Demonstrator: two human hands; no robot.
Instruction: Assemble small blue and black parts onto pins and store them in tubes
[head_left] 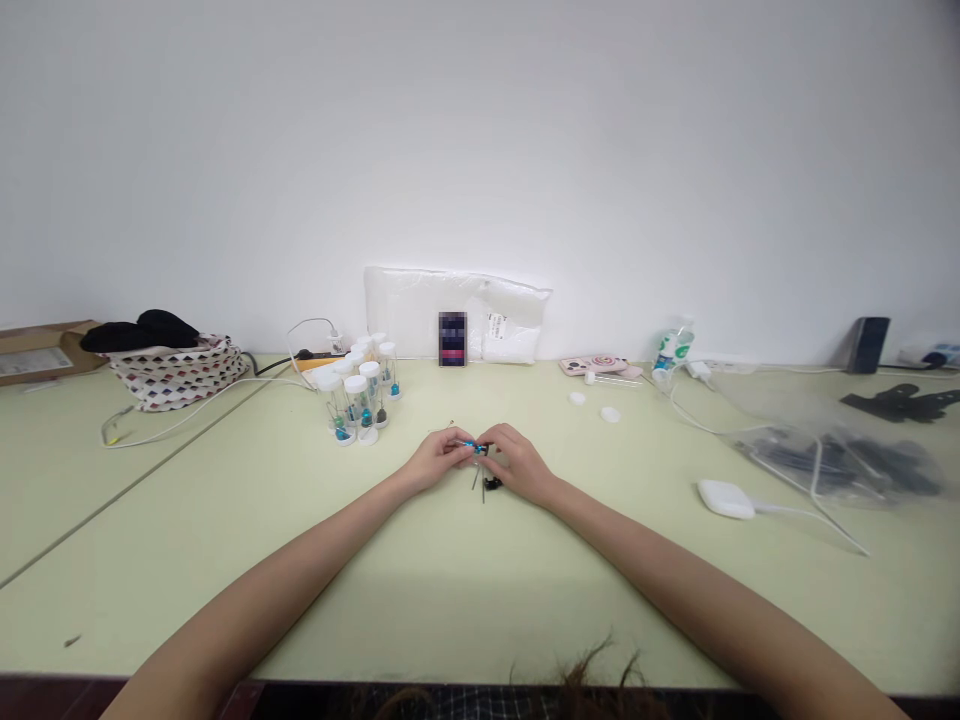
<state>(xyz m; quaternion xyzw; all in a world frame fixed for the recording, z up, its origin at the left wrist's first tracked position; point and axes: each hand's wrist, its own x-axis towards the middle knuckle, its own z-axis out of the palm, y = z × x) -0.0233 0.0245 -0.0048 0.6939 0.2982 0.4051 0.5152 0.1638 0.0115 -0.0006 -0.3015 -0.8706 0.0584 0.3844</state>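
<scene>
Above the table (420, 610), left hand (435, 458) and right hand (520, 466) pinch the blue piece (478, 448) together, black bit (492, 484) near the right; looks like fine fingertip work, and the next move likely calls for steady grip.

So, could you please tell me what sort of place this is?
Probably an indoor work area: a pale green table against a plain wall, with white-capped clear tubes and a propped phone.

Head-worn view: forward and down across table (405, 610).
</scene>
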